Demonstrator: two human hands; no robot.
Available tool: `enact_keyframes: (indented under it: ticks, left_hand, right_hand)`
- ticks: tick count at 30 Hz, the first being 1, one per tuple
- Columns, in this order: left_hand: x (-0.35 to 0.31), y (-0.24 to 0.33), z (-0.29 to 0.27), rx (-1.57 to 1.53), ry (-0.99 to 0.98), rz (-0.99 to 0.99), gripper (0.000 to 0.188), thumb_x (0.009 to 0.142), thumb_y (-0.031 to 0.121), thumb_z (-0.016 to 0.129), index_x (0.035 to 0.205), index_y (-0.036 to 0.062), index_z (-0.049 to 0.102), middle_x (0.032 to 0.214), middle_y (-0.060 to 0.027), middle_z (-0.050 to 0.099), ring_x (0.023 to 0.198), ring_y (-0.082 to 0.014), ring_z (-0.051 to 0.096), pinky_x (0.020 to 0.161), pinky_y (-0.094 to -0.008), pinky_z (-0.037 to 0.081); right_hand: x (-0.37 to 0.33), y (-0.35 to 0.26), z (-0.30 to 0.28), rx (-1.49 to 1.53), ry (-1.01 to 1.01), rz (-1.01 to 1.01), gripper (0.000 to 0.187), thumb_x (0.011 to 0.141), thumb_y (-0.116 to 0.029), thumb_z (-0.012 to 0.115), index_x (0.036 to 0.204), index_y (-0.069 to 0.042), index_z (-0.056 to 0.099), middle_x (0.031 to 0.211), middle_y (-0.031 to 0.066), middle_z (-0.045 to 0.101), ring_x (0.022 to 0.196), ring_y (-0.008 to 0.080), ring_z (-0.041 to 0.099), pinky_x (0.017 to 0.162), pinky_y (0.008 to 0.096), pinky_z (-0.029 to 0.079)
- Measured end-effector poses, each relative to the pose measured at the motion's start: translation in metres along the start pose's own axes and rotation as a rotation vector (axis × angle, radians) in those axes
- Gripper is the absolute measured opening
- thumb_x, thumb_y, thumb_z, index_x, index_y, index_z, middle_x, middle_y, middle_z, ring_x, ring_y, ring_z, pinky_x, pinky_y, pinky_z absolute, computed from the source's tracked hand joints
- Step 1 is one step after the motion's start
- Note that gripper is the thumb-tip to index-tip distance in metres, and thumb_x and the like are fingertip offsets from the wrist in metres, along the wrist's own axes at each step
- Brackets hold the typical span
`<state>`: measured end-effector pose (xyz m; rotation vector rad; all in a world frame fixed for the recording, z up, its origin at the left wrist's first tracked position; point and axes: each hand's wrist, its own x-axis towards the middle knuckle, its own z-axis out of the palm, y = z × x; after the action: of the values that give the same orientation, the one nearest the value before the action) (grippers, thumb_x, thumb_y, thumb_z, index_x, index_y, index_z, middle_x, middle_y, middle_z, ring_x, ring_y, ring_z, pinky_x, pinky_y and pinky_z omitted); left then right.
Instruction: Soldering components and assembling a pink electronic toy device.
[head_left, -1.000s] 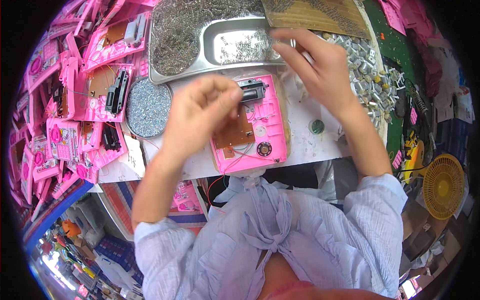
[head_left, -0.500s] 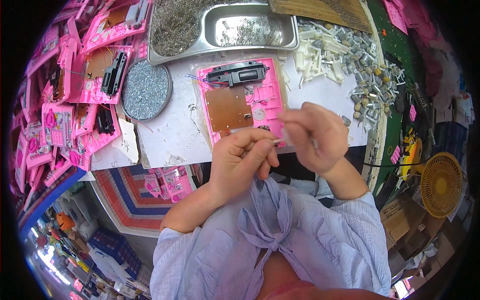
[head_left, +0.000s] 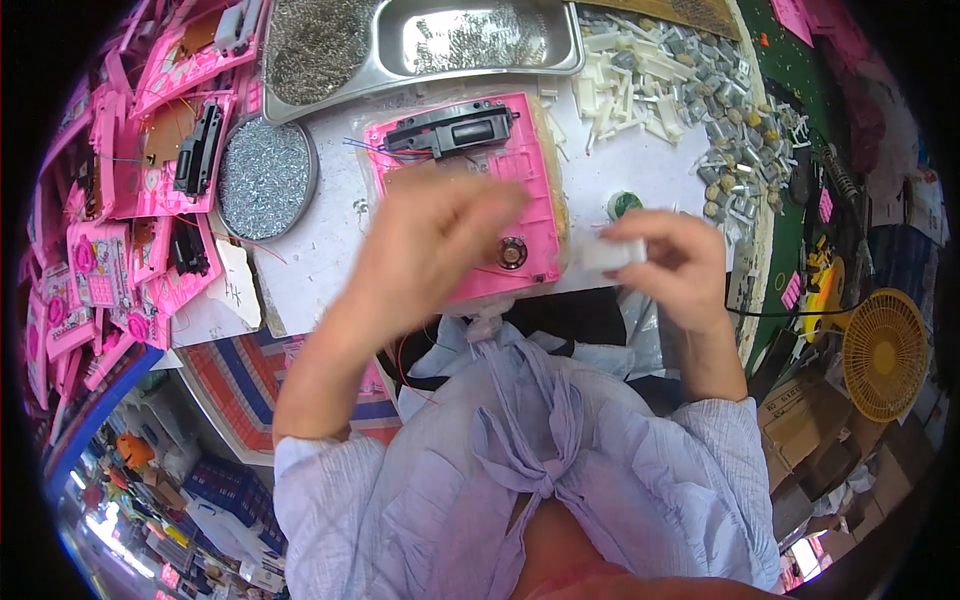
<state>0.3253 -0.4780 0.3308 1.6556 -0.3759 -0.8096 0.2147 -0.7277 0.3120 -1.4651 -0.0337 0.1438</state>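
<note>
A pink plastic housing [head_left: 536, 170] lies open-side up in front of me. A black plastic unit [head_left: 450, 133] with coloured wires crosses its far end, and a small round metal part [head_left: 512, 252] sits at its near right. Above the housing's middle is my left hand [head_left: 430, 240], smeared by motion; it covers most of the brown board, and whatever its fingers hold cannot be made out. To the right of the housing, my right hand [head_left: 680, 262] pinches a white plastic piece [head_left: 608, 254], also blurred, between thumb and fingers. Just beyond it stands a small green round object [head_left: 625, 204].
A round dish of small screws [head_left: 265, 180] stands left of the housing, beside piled pink housings [head_left: 110, 250]. At the back, a metal tray [head_left: 420, 82] holds small metal parts. White plastic parts [head_left: 630, 90] and small grey motors [head_left: 745, 130] are heaped at the far right.
My hands, close together over the housing's near edge before, have separated. The left moved forward and left over the board; the right moved right and now shows a white piece.
</note>
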Motion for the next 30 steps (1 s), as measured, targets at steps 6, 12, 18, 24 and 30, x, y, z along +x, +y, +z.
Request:
enact_keyframes:
  ticks: [6, 12, 18, 24, 30]
  left_hand:
    - [-0.006, -0.02, -0.009, 0.628, 0.183, 0.33, 0.011, 0.089, 0.013, 0.074, 0.091, 0.0028, 0.07, 0.08, -0.011, 0.067, 0.067, -0.0238, 0.066, 0.059, -0.0338, 0.05]
    - [-0.049, -0.056, 0.005, 0.815, 0.189, 0.561, 0.022, 0.073, 0.006, 0.081, 0.093, 0.0082, 0.071, 0.09, -0.0061, 0.066, 0.079, -0.0259, 0.064, 0.066, -0.0383, 0.046]
    - [-0.046, -0.061, 0.01, 0.929, 0.221, 0.536, 0.024, 0.074, 0.008, 0.081, 0.097, 0.0085, 0.073, 0.091, -0.0059, 0.067, 0.077, -0.0233, 0.064, 0.065, -0.0374, 0.045]
    - [-0.044, -0.077, 0.004, 0.905, 0.278, 0.635, 0.024, 0.073, 0.008, 0.082, 0.095, 0.0073, 0.074, 0.09, -0.0062, 0.066, 0.073, -0.0234, 0.063, 0.06, -0.036, 0.044]
    - [-0.043, -0.085, 0.002, 0.886, 0.273, 0.672, 0.025, 0.072, 0.007, 0.082, 0.095, 0.0075, 0.073, 0.089, -0.0065, 0.066, 0.07, -0.0229, 0.062, 0.059, -0.0364, 0.044]
  right_hand:
    - [0.006, 0.015, -0.007, 0.13, 0.146, 0.083, 0.032, 0.084, 0.005, 0.077, 0.115, 0.005, 0.069, 0.107, 0.0116, 0.074, 0.096, 0.0173, 0.071, 0.083, 0.0284, 0.057]
    - [0.044, 0.006, 0.002, -0.84, -0.032, -0.373, 0.027, 0.073, -0.006, 0.082, 0.099, -0.005, 0.074, 0.099, 0.0067, 0.069, 0.091, 0.0274, 0.062, 0.078, 0.0345, 0.052]
    - [0.058, -0.001, 0.015, -1.017, -0.15, -0.513, 0.035, 0.064, -0.004, 0.082, 0.098, -0.005, 0.073, 0.095, 0.0072, 0.064, 0.089, 0.029, 0.058, 0.075, 0.0377, 0.05]
    - [0.064, 0.006, 0.015, -0.99, -0.153, -0.582, 0.037, 0.064, -0.002, 0.083, 0.099, -0.004, 0.071, 0.094, 0.009, 0.064, 0.085, 0.0295, 0.059, 0.071, 0.0382, 0.05]
    - [0.06, 0.002, 0.016, -1.016, -0.141, -0.505, 0.032, 0.064, -0.005, 0.08, 0.094, -0.005, 0.071, 0.095, 0.009, 0.064, 0.088, 0.0305, 0.06, 0.075, 0.0391, 0.051]
